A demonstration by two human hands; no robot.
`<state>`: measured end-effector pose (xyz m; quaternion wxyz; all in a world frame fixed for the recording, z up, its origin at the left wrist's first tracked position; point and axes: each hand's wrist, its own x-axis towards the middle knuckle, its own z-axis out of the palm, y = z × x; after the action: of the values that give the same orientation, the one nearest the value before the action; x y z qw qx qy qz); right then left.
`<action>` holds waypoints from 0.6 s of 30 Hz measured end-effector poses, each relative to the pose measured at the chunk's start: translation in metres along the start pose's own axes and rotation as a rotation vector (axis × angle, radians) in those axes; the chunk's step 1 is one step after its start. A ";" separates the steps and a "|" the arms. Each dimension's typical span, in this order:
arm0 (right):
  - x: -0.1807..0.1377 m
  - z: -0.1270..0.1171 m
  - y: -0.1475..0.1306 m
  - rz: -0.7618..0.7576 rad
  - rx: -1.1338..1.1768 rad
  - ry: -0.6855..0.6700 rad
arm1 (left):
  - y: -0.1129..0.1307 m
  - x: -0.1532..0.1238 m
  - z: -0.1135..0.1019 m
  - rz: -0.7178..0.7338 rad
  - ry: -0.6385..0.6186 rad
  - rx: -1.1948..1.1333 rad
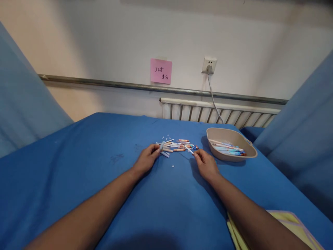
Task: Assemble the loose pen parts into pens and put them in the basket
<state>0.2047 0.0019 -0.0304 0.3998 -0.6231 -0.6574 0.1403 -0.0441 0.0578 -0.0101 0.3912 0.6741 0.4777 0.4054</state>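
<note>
The person's forearms are bare along their whole visible length; the left hand and right hand are bare too.

Blue-covered table bears scattered pens and a tray.

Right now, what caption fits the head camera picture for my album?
Left hand and right hand pinch pens piled on a blue cloth, beside a tan tray holding more.

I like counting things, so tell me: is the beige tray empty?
No, several pens lie inside the beige tray on the blue cloth.
</note>
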 end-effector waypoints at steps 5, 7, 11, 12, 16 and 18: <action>0.001 0.005 0.007 0.062 0.101 0.015 | 0.001 0.005 -0.013 -0.253 0.116 -0.527; 0.001 0.005 0.007 0.060 0.136 0.019 | 0.004 0.005 -0.017 -0.290 0.159 -0.603; 0.001 0.007 0.007 0.078 0.160 0.025 | 0.007 0.005 -0.018 -0.296 0.173 -0.620; 0.001 0.007 0.007 0.086 0.173 0.025 | 0.006 0.005 -0.017 -0.295 0.165 -0.618; 0.001 0.011 0.010 0.109 0.268 0.021 | 0.004 0.006 -0.012 -0.293 0.123 -0.607; 0.002 0.012 0.011 0.119 0.323 0.021 | 0.003 0.006 -0.011 -0.306 0.102 -0.609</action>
<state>0.2037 0.0093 -0.0451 0.4925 -0.5899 -0.5843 0.2609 -0.0519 0.0642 -0.0018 0.6065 0.4257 0.4492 0.4991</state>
